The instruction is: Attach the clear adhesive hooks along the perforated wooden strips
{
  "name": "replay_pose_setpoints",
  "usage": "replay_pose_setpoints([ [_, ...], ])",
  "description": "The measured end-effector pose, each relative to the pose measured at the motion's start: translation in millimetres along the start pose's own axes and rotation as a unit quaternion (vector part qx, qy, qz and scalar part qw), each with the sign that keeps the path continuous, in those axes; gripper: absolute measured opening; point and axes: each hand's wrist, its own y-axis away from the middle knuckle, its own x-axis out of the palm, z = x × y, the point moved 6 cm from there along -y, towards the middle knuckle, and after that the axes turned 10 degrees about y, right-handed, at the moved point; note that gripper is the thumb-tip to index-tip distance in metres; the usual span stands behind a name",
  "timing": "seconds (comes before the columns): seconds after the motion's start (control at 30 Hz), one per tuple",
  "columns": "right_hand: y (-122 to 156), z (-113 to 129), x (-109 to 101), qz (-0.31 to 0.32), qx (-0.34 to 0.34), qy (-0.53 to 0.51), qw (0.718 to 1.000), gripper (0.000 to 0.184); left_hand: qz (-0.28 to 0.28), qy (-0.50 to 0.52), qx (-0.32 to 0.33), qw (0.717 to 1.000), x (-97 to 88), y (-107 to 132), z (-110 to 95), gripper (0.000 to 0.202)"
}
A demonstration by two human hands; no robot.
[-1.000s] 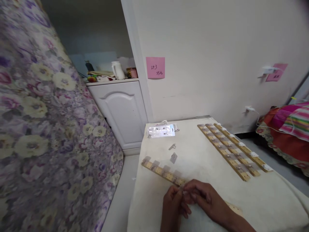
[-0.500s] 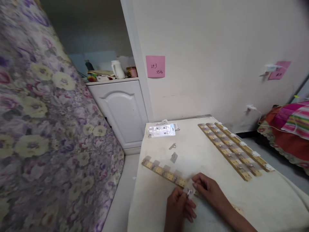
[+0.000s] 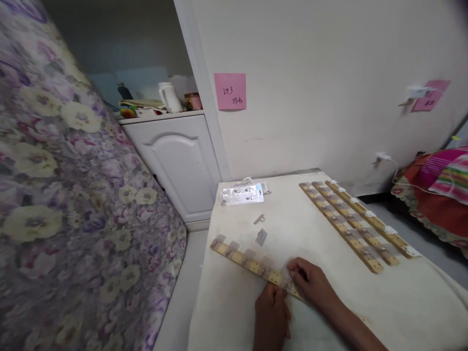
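The wooden strip (image 3: 252, 265) lies slantwise on the near left part of the table (image 3: 321, 312), which is covered with a cream cloth. It is thin, flat and pale, with a row of small holes and with clear tabs fixed along it.

From the head camera, both hands meet at the near end of the strip. The right hand (image 3: 310, 282) has its fingertips drawn together on a clear tab (image 3: 288, 282), just at the wood. The left hand (image 3: 272, 317) is curled with the thumb against the edge of the strip; if it really grips something, I cannot tell.

I judge the strip to be light and stiff, but easy to bend or to snap when lifted by one end, so the middle or both ends are the better hold. The tabs look smooth, slippery and very small, and they need a fingertip pinch.

Farther away lie two loose tabs (image 3: 262, 237) and a shiny blister pack (image 3: 242, 194). At the far right, three similar strips (image 3: 351, 224) lie side by side. A pink note (image 3: 230, 91) sticks on the wall.
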Motion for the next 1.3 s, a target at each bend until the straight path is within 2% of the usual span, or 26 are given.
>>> replay_pose_setpoints([
  [0.37,-1.6,-6.6,3.1,0.002,0.026,0.034,0.999,0.015,0.006,-0.004,-0.04,0.999,2.6,2.7,-6.6,0.022],
  [0.7,-2.1,-10.0,4.3,0.0,0.033,0.038,0.999,0.016,-0.002,-0.01,-0.016,1.0,2.6,3.5,-10.2,0.021],
  [0.93,-2.0,-9.2,4.4,0.002,0.036,0.045,0.998,0.015,-0.002,-0.019,-0.04,0.999,1.0,-2.5,0.8,0.021],
  [1.3,-1.7,-9.2,4.8,-0.004,0.033,0.055,0.998,0.015,-0.023,-0.054,-0.008,0.998,-1.5,0.8,-13.7,0.021],
])
